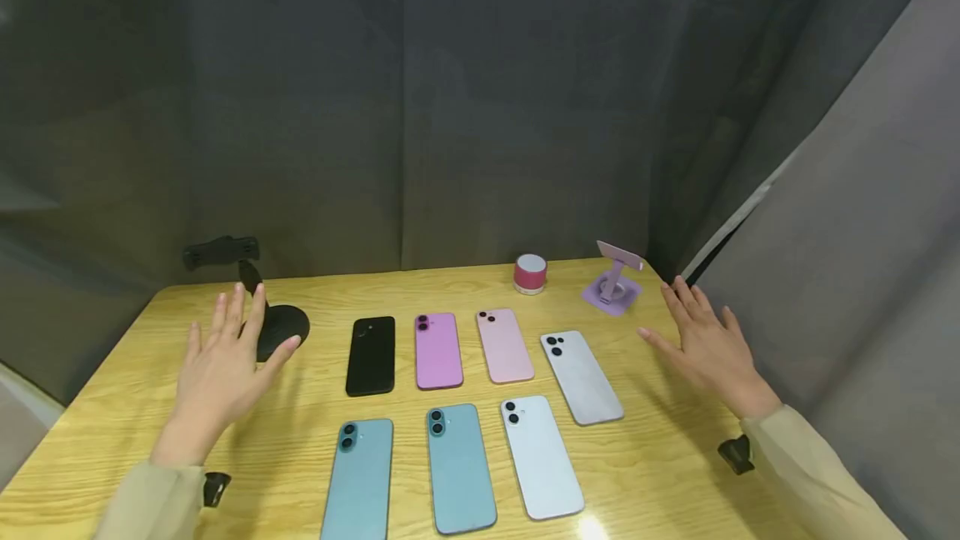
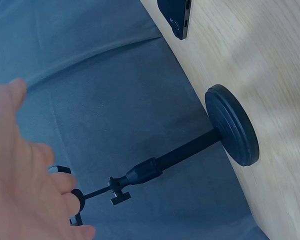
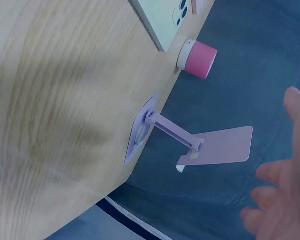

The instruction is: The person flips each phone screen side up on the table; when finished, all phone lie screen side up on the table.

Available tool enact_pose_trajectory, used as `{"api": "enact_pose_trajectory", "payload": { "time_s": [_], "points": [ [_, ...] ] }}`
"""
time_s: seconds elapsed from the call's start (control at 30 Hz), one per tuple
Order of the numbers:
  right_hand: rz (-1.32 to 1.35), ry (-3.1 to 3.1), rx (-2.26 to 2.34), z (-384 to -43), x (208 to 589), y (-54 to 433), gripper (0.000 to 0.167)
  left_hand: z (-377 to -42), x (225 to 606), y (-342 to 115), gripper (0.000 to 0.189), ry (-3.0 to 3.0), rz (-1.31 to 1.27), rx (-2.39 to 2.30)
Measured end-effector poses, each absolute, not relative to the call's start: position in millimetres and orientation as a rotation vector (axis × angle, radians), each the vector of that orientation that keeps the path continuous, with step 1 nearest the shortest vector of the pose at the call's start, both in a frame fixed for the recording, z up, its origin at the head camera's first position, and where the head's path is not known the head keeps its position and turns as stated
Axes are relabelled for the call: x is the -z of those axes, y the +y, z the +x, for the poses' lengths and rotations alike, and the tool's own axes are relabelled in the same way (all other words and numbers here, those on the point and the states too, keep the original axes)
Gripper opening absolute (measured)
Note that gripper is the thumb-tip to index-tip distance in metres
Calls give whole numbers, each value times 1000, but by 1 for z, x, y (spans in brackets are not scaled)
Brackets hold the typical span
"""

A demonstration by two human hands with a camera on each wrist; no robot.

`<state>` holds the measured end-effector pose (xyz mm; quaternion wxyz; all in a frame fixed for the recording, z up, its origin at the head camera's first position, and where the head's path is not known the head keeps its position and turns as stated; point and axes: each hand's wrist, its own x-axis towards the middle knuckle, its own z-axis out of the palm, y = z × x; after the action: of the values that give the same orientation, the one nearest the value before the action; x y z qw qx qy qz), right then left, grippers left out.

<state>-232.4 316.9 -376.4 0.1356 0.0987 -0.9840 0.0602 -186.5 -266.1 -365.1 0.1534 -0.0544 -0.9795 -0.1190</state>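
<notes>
My left hand (image 1: 222, 372) hovers over the table's left side with its fingers spread, holding nothing. Behind it stands a black phone stand (image 2: 185, 150) with a round base. Over the right side my right hand (image 1: 708, 348) is likewise spread and holds nothing. Nearest to it is a purple folding phone stand (image 1: 612, 282). Between the hands lie a black phone (image 1: 371, 357), a purple phone (image 1: 438, 351), a pink phone (image 1: 505, 346) and a white phone (image 1: 582, 377). Closer to me are two blue phones (image 1: 358, 482) and another white phone (image 1: 542, 458). All lie back side up.
A small pink and white cylinder (image 1: 530, 275) stands near the back edge of the wooden table (image 1: 630, 490). Dark curtains (image 1: 525, 107) hang behind the table, with a lighter grey cloth (image 1: 847, 215) along the right side.
</notes>
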Motion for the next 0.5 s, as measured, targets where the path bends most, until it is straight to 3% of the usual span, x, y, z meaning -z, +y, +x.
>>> {"api": "enact_pose_trajectory", "payload": {
  "time_s": [0.23, 0.5],
  "points": [
    [89, -2890, -242, -231, 375, 311, 86, -187, 360, -258, 84, -2687, -77, 507],
    [-46, -2997, -411, -225, 378, 302, 90, -193, 357, -245, 64, -2570, -5, 678]
  ]
}}
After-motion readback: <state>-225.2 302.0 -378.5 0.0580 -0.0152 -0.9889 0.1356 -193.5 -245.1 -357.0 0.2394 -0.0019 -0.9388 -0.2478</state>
